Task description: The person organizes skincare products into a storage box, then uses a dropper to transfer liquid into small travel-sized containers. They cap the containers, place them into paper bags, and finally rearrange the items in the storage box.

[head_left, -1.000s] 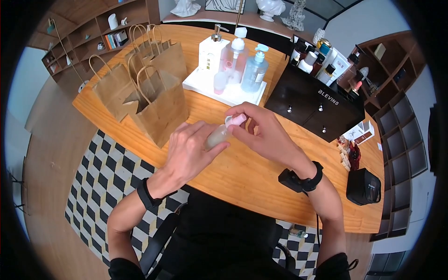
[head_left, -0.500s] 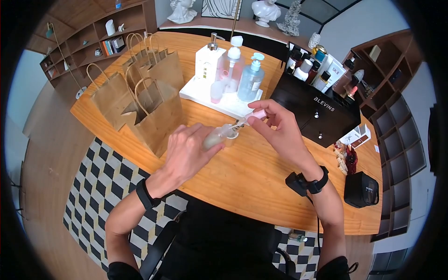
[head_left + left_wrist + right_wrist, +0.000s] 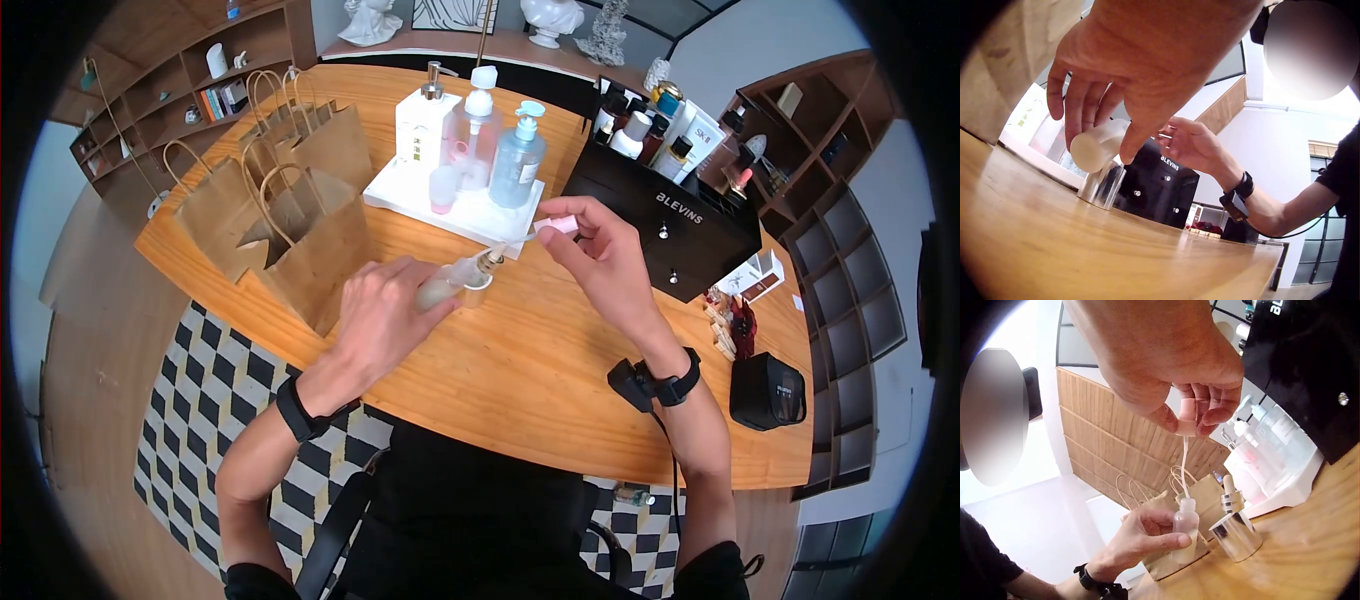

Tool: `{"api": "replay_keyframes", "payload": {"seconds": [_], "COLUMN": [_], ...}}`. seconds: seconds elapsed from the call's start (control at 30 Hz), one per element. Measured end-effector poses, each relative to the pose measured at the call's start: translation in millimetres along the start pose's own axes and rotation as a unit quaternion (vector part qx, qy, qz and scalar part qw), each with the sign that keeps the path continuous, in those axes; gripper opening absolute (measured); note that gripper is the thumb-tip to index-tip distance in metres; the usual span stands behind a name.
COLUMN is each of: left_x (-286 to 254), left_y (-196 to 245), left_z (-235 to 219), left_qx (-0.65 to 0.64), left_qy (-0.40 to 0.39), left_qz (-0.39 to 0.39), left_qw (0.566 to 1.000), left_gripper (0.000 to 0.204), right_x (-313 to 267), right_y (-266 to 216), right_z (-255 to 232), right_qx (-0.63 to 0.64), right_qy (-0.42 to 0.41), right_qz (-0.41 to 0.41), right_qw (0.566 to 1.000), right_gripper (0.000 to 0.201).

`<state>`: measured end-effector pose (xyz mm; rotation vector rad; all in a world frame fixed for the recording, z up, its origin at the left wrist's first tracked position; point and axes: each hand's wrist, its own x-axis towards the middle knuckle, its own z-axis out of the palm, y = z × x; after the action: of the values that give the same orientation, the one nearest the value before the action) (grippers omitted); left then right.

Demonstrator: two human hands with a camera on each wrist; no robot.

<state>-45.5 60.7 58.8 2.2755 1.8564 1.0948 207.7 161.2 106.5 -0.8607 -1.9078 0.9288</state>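
A small clear bottle (image 3: 1186, 521) with whitish liquid is in my left hand (image 3: 380, 308), held tilted between thumb and fingers, its neck uncapped. My right hand (image 3: 602, 262) pinches a pink pump head (image 3: 1187, 414) between thumb and fingers. From that head hangs a thin clear tube (image 3: 1184, 464), its lower end close by the bottle's mouth in the right wrist view. Just beyond the bottle, a shiny silver cup (image 3: 1236, 537) stands on the table, a dropper top (image 3: 1230, 495) with a metallic collar showing above it.
Brown paper bags (image 3: 315, 245) stand at the left of the wooden table (image 3: 540, 400). Behind the hands, a white tray (image 3: 400, 203) bears several pump bottles. A black drawer box (image 3: 640, 225) with cosmetics is at the right, a black case (image 3: 765, 390) nearer the right edge.
My right hand has moved to the right, away from the bottle, drawing the pink pump head and its tube off the neck. The left hand keeps its hold on the bottle.
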Motion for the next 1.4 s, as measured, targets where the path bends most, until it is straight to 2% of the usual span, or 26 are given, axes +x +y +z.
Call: {"api": "replay_keyframes", "payload": {"seconds": [0.2, 0.27, 0.37, 0.43, 0.57, 0.7, 0.77, 1.1, 1.17, 1.4], "left_x": [0, 0, 0, -1, -2, -3, -3, -2, -2, -2], "left_y": [1, 1, 2, 1, 2, 2, 2, 3, 2, 1], "left_z": [-5, -6, -7, -6, -9, -9, -9, -9, -8, -10], "left_qx": [0.003, 0.006, 0.014, 0.01, 0.004, 0.003, 0.003, 0.007, 0.004, 0.014], "left_qy": [-0.032, -0.041, -0.047, -0.02, -0.029, -0.028, -0.029, -0.03, -0.031, -0.038], "left_qz": [-0.024, -0.026, -0.031, -0.021, -0.032, -0.033, -0.031, -0.022, -0.015, -0.023], "left_qw": [0.999, 0.999, 0.998, 1.0, 0.999, 0.999, 0.999, 0.999, 0.999, 0.999], "left_gripper": [0.035, 0.035, 0.036, 0.036, 0.036, 0.036, 0.036, 0.035, 0.036, 0.035], "right_x": [-5, -9, -12, -14, -18, -20, -19, -23, -22, -22], "right_y": [-7, -7, -10, -10, -8, -7, -2, -4, -3, -4], "right_z": [-1, 0, 7, 10, 16, 21, 22, 25, 26, 24], "right_qx": [-0.049, -0.097, -0.131, -0.145, -0.181, -0.195, -0.216, -0.229, -0.224, -0.213], "right_qy": [0.024, 0.022, 0.004, -0.001, -0.014, -0.022, -0.03, -0.037, -0.032, -0.034], "right_qz": [-0.012, -0.051, -0.068, -0.088, -0.141, -0.151, -0.203, -0.212, -0.249, -0.226], "right_qw": [0.998, 0.994, 0.989, 0.986, 0.973, 0.969, 0.955, 0.949, 0.942, 0.95], "right_gripper": [0.027, 0.027, 0.027, 0.026, 0.024, 0.023, 0.021, 0.019, 0.019, 0.02]}}
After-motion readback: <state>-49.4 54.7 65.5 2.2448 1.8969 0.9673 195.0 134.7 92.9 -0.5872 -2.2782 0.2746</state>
